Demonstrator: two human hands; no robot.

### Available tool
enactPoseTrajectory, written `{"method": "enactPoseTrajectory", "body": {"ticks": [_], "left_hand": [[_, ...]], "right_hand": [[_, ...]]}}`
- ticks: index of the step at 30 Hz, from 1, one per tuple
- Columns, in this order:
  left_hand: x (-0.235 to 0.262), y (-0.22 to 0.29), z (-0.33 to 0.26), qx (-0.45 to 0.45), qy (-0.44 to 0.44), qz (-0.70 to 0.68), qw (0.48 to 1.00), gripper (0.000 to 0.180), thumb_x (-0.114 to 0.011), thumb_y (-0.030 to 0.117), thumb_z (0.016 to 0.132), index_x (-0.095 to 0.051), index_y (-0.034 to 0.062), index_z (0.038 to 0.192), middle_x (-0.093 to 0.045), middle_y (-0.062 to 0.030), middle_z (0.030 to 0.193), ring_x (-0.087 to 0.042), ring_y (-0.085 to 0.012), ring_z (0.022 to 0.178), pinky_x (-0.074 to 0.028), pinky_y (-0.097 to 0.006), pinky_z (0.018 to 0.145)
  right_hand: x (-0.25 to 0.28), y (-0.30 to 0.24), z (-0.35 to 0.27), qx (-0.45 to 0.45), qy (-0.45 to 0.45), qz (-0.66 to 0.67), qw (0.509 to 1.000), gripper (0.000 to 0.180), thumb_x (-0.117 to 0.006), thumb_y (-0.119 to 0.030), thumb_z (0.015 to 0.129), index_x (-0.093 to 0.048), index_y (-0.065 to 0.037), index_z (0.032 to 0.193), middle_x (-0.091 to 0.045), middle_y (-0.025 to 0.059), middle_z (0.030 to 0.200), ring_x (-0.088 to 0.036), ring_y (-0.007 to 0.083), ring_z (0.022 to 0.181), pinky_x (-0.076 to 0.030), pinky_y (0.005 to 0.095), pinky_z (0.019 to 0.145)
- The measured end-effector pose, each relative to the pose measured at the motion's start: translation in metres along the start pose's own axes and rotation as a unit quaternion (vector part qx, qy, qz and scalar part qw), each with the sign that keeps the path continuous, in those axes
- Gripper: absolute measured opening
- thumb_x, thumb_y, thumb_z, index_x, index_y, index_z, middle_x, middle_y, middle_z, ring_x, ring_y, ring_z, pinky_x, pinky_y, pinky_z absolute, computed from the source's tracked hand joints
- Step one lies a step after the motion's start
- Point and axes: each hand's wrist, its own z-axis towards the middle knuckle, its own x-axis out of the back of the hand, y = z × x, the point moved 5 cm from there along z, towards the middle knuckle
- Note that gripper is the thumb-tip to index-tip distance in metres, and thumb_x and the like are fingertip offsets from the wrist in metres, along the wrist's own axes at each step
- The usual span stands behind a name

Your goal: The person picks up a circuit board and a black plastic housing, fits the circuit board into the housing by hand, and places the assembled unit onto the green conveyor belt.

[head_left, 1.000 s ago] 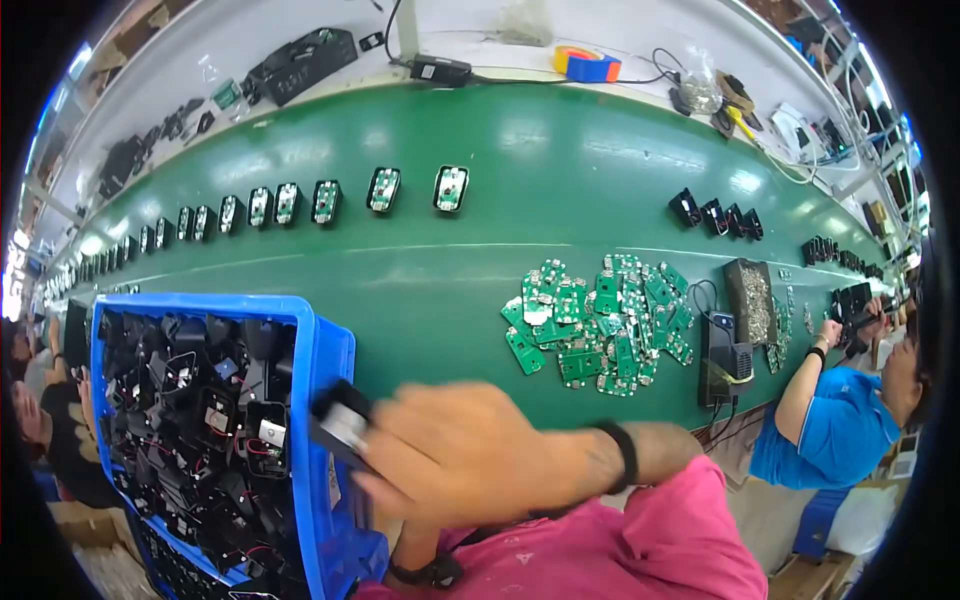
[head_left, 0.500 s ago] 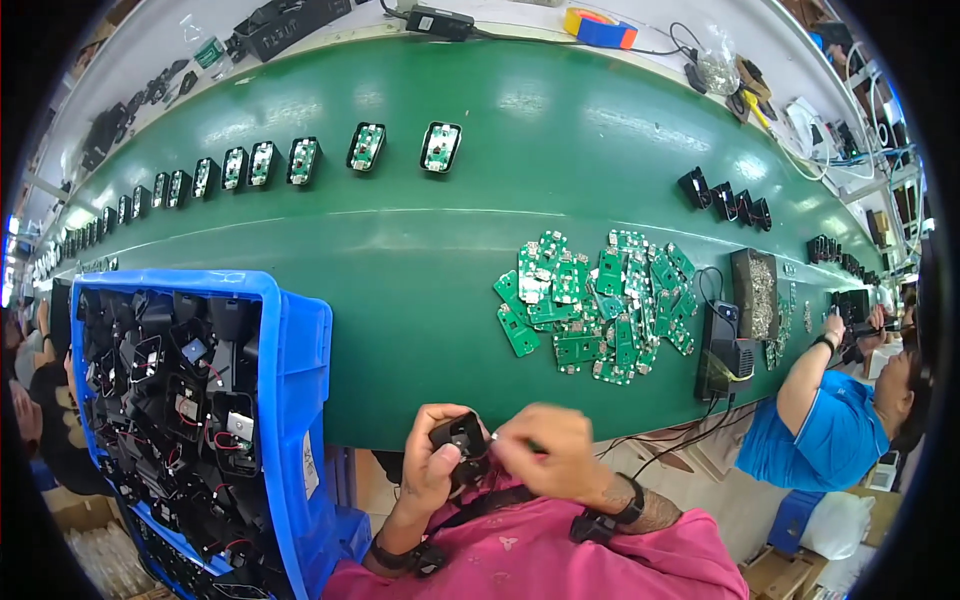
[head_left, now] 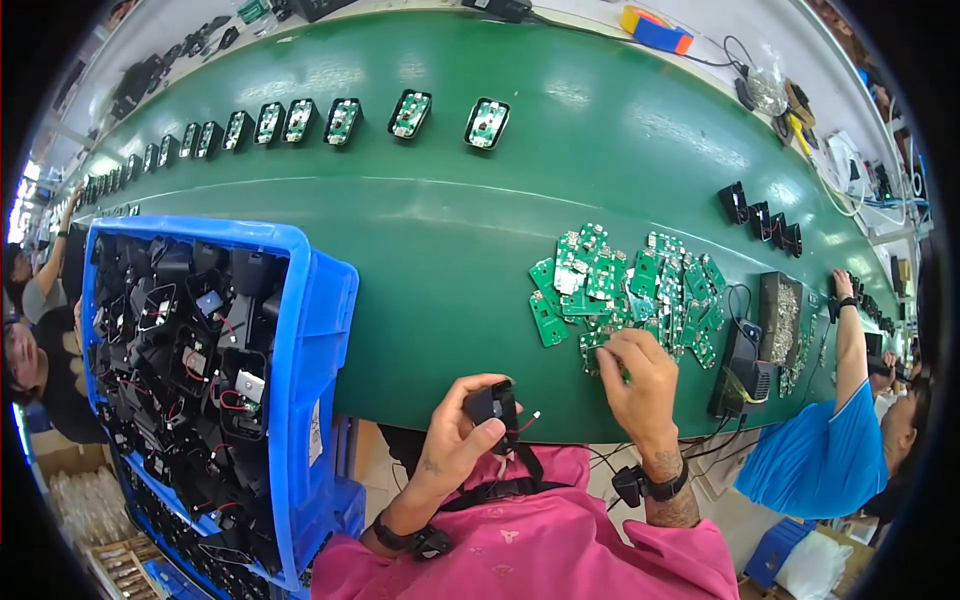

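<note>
- Low in the middle, the left hand (head_left: 458,436) has its grip round a black, boxy plastic case (head_left: 486,404)
- Its thin red wire (head_left: 527,424) sticks out and could snag
- Right of middle, the right hand (head_left: 645,385) is at the flat green circuit boards (head_left: 548,320); I cannot tell if its grip has one
- Boards overlap, so some could slide or scratch

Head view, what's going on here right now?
A person's left hand holds a black casing, a red wire hanging out. The right hand is at the near side of a pile of green circuit boards; its grip is unclear. A blue crate of black parts stands to the left; a row of board-fitted casings stands on the green table.
</note>
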Motion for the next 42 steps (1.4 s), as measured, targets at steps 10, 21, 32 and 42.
{"method": "enactPoseTrajectory", "body": {"ticks": [10, 21, 32, 42], "left_hand": [[-0.010, -0.001, 0.008, -0.005, 0.028, -0.032, 0.999, 0.052, -0.064, 0.013, 0.092, -0.038, 0.0008, 0.135, -0.060, -0.0157, 0.112, -0.064, -0.0174, 0.095, -0.059, -0.029, 0.071], [-0.009, 0.002, 0.008, -0.068, 0.094, -0.009, 0.993, 0.056, -0.072, 0.011, 0.086, -0.040, 0.0003, 0.131, -0.063, -0.0164, 0.106, -0.066, -0.0175, 0.080, -0.055, -0.025, 0.059], [-0.037, 0.041, 0.010, -0.214, 0.040, 0.298, 0.929, 0.072, -0.087, 0.009, 0.072, -0.049, -0.0052, 0.132, -0.061, -0.0160, 0.123, -0.064, -0.0194, 0.105, -0.054, -0.032, 0.090], [-0.028, 0.041, 0.011, -0.189, 0.069, 0.268, 0.942, 0.075, -0.087, 0.010, 0.073, -0.048, -0.0053, 0.135, -0.061, -0.0150, 0.124, -0.064, -0.0164, 0.101, -0.054, -0.028, 0.083]], "right_hand": [[0.002, -0.008, -0.002, -0.053, -0.005, -0.003, 0.999, 0.040, -0.079, -0.007, 0.073, -0.064, 0.001, 0.109, -0.061, 0.0154, 0.106, -0.060, 0.0332, 0.096, -0.050, 0.0404, 0.082], [0.049, 0.014, -0.017, -0.125, 0.083, -0.079, 0.985, 0.009, -0.061, -0.003, 0.092, -0.065, 0.005, 0.090, -0.066, 0.0137, 0.079, -0.061, 0.0242, 0.059, -0.048, 0.0304, 0.056], [-0.041, -0.031, -0.041, -0.352, -0.166, 0.818, 0.424, 0.029, -0.053, -0.022, 0.101, -0.060, 0.007, 0.101, -0.056, 0.0050, 0.068, -0.040, 0.0061, 0.046, -0.032, 0.0216, 0.042], [-0.054, -0.042, -0.043, -0.362, -0.201, 0.825, 0.385, 0.023, -0.051, -0.013, 0.098, -0.060, 0.007, 0.105, -0.056, 0.0048, 0.066, -0.041, 0.0056, 0.045, -0.031, 0.0204, 0.043]]}}
